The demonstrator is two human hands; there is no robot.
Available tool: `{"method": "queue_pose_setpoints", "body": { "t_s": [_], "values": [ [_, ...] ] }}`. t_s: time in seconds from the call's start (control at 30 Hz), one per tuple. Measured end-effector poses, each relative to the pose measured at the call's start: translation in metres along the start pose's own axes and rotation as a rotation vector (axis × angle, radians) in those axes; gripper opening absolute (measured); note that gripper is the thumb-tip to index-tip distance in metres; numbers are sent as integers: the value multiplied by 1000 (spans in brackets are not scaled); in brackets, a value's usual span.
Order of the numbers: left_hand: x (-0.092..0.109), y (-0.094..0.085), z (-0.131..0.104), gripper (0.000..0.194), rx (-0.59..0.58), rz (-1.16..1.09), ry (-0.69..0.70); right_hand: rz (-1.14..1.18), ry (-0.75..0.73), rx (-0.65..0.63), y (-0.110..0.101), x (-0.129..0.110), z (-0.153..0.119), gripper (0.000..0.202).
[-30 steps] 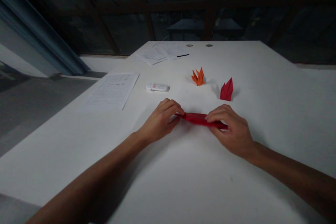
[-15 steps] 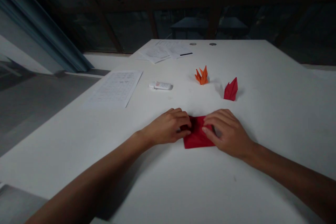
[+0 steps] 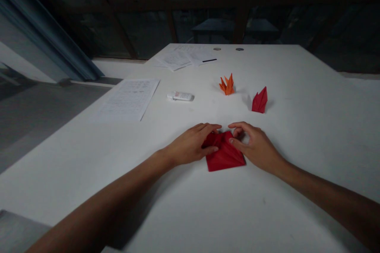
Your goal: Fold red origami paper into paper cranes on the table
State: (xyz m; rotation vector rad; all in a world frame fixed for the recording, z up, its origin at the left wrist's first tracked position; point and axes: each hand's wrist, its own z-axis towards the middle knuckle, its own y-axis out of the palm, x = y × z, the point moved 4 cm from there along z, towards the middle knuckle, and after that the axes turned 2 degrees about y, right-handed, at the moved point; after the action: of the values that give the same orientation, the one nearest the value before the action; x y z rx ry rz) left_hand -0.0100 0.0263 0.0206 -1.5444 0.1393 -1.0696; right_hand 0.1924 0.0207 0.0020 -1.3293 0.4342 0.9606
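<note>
A red folded paper [image 3: 226, 157] lies on the white table between both hands, its upper part creased and slightly raised. My left hand [image 3: 196, 143] is closed on its left edge, thumb on top of the paper. At the upper right edge, my right hand [image 3: 253, 142] pinches the paper between thumb and curled fingers, with the index finger stretched out beyond the paper. Farther back stand an orange folded paper figure [image 3: 227, 85] and, to its right, a red folded paper figure [image 3: 259, 100].
A white tube-like object [image 3: 180, 96] lies left of the orange figure. A printed sheet [image 3: 130, 99] is on the left of the table [image 3: 297, 134], more papers [image 3: 178, 58] at the back left. A dark window and a blue curtain [image 3: 50, 27] stand beyond.
The upper right part of the red paper now slants inward, with its lower right corner uncovered. My right hand has shifted up along its edge; my left fingers have stretched out more.
</note>
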Motion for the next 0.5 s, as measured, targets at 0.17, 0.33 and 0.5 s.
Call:
{"method": "queue_pose_setpoints", "body": {
  "t_s": [0.17, 0.33, 0.5],
  "values": [
    [3, -9, 1, 46, -23, -61, 79, 0, -121, -2, -8, -7, 2, 30],
    [8, -14, -2, 27, -95, -34, 157, -77, -340, -140, -10, -16, 1, 46],
    [4, -15, -6, 66, -84, -29, 104, -147, -413, -303, -3, -18, -3, 42]
  ]
}}
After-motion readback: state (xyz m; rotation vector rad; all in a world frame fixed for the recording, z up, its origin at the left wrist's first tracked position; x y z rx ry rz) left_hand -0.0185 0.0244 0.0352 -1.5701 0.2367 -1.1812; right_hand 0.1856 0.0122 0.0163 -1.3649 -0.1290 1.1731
